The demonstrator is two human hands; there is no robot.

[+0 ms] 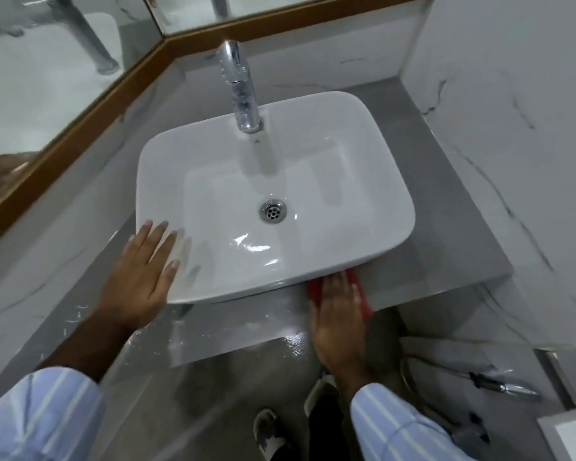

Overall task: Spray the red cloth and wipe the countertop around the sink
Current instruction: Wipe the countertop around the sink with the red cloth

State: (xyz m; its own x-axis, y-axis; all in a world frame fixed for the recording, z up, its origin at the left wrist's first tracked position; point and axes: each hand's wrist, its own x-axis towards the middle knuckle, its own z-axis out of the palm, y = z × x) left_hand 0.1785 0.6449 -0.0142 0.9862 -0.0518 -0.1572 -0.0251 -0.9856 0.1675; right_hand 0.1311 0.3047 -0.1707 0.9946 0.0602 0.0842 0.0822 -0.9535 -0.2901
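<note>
A white rectangular basin (373,134) sits on a grey countertop (446,247), with a chrome tap (241,91) at its back. My right hand (338,322) presses flat on the red cloth (316,289) on the counter's front strip, just under the basin's front right rim; most of the cloth is hidden beneath the hand. My left hand (143,277) rests flat, fingers spread, against the basin's front left corner and holds nothing. The counter's front strip between my hands looks wet and shiny. No spray bottle is in view.
Marble-patterned walls close in on the right and left. A wood-framed mirror (80,104) runs along the left and back. Below the counter lie the grey floor, my shoe (270,434) and a chrome hose sprayer (506,387) at the lower right.
</note>
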